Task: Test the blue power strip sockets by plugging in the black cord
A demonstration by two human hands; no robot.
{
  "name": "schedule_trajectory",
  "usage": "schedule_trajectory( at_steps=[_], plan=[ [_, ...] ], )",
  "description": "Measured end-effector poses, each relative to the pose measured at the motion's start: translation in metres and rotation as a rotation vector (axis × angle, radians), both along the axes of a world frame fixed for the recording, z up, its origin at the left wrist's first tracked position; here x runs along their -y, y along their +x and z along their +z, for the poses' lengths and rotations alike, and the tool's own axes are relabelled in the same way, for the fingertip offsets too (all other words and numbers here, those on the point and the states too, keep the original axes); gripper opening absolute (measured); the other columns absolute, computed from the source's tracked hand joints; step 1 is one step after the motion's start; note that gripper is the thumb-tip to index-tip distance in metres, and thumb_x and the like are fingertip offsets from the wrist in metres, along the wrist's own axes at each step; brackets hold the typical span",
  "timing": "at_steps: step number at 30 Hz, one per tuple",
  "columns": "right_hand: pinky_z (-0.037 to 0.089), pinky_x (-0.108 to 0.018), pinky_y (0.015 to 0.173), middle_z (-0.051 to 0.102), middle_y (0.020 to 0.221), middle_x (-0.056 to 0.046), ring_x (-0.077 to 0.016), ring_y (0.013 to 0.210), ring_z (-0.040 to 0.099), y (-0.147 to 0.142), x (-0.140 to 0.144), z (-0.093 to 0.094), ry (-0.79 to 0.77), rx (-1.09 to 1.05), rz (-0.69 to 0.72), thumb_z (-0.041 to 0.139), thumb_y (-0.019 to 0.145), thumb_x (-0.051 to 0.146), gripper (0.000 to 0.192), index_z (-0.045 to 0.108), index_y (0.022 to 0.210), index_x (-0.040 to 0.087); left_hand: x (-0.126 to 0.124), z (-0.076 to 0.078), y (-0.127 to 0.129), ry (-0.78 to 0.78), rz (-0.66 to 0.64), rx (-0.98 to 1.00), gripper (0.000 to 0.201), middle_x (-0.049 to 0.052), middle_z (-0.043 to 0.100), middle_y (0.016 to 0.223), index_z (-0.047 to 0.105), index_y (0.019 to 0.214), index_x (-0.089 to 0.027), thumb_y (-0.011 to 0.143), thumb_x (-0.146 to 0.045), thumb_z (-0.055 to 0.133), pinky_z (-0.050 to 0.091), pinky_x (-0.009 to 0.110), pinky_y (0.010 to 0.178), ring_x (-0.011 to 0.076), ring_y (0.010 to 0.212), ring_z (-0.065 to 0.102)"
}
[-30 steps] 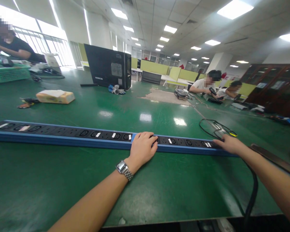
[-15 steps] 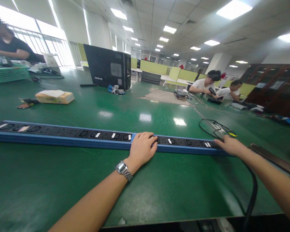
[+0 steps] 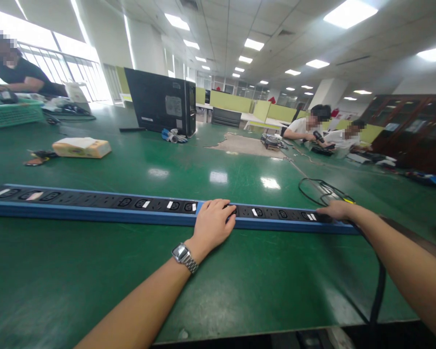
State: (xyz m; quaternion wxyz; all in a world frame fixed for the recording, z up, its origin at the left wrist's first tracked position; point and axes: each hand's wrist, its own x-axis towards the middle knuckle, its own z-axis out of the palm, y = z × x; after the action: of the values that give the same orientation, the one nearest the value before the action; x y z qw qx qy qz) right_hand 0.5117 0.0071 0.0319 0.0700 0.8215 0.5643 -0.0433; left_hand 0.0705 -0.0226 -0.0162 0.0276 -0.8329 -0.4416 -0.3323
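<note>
A long blue power strip [image 3: 123, 215] with black sockets and white stickers lies across the green table. Over its middle rests my left hand [image 3: 215, 222], wearing a metal watch, its fingers closed across the strip's top and hiding some sockets. My right hand [image 3: 336, 210] is closed around a black plug [image 3: 324, 217] at the strip's right-hand sockets; whether the plug sits in a socket I cannot tell. From under that hand a thick black cable [image 3: 380, 286] runs down over the table's front edge.
Behind the strip lie a coiled thin black cable [image 3: 312, 186], a tissue pack [image 3: 82, 148], gloves [image 3: 173, 136] and a black computer case [image 3: 163, 104]. A green basket [image 3: 14, 115] stands at far left. Co-workers sit at far left and at back right.
My right hand has shifted slightly left along the strip, bringing the black plug over the sockets near its right end. My left hand has stayed on the strip.
</note>
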Motion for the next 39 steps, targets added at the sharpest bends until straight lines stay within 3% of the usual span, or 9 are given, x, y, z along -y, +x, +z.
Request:
schedule_trajectory(
  at_steps=[4,9,13,19,27,32,39],
  plan=[
    [0.049,-0.035,0.056,0.063,0.061,-0.012,-0.0231,0.054,0.062,0.005,0.010,0.003,-0.136,-0.162,-0.142,0.035,0.090,0.055,0.057,0.067,0.070,0.012,0.000,0.000,0.000,-0.001,0.003,-0.009,0.030,0.006,0.066,0.121,0.070,0.112,-0.023,0.091,-0.031,0.050,0.041,0.041,0.101,0.0226,0.114,0.057],
    [0.051,-0.034,0.069,0.067,0.071,-0.016,-0.0276,0.073,0.068,0.003,0.007,0.001,-0.085,0.007,-0.098,0.045,0.087,0.051,0.051,0.070,0.071,0.011,-0.001,-0.001,0.000,-0.002,0.002,-0.013,0.030,0.006,0.066,0.122,0.070,0.112,-0.023,0.091,-0.031,0.050,0.041,0.041,0.101,0.0226,0.114,0.057],
    [0.050,-0.036,0.083,0.070,0.095,-0.021,-0.0311,0.094,0.067,0.018,0.013,-0.015,0.015,0.040,-0.041,0.036,0.090,0.055,0.059,0.071,0.087,0.008,-0.001,-0.001,0.001,-0.005,0.001,-0.015,0.030,0.006,0.066,0.122,0.070,0.112,-0.022,0.091,-0.031,0.050,0.041,0.042,0.101,0.0228,0.114,0.057],
    [0.049,-0.046,0.086,0.067,0.106,-0.027,-0.0362,0.099,0.065,0.040,0.023,-0.035,0.051,0.104,-0.078,0.020,0.090,0.066,0.077,0.063,0.108,0.004,0.000,-0.001,0.000,0.000,-0.003,-0.002,0.029,0.007,0.067,0.121,0.070,0.111,-0.023,0.090,-0.030,0.051,0.042,0.043,0.100,0.0230,0.114,0.057],
    [0.049,-0.052,0.085,0.066,0.107,-0.026,-0.0385,0.098,0.065,0.003,0.033,-0.030,0.105,0.176,-0.124,0.027,0.087,0.068,0.073,0.063,0.109,0.008,-0.001,-0.001,0.000,-0.006,0.005,-0.008,0.029,0.006,0.066,0.121,0.070,0.111,-0.022,0.090,-0.031,0.051,0.041,0.043,0.100,0.0238,0.114,0.057],
    [0.050,-0.047,0.083,0.067,0.105,-0.025,-0.0358,0.097,0.065,0.010,0.029,-0.027,0.080,0.089,-0.040,0.029,0.088,0.065,0.069,0.065,0.100,0.008,0.000,0.000,0.001,-0.006,0.017,-0.007,0.030,0.006,0.066,0.121,0.070,0.111,-0.023,0.090,-0.031,0.052,0.041,0.042,0.100,0.0237,0.114,0.057],
    [0.047,-0.043,0.083,0.067,0.107,-0.023,-0.0338,0.097,0.064,0.020,0.025,0.013,0.109,0.099,-0.072,0.026,0.087,0.069,0.070,0.066,0.099,0.012,-0.002,-0.001,0.001,0.003,0.025,-0.002,0.029,0.006,0.067,0.120,0.070,0.110,-0.023,0.090,-0.031,0.052,0.042,0.043,0.099,0.0235,0.112,0.058]
  ],
)
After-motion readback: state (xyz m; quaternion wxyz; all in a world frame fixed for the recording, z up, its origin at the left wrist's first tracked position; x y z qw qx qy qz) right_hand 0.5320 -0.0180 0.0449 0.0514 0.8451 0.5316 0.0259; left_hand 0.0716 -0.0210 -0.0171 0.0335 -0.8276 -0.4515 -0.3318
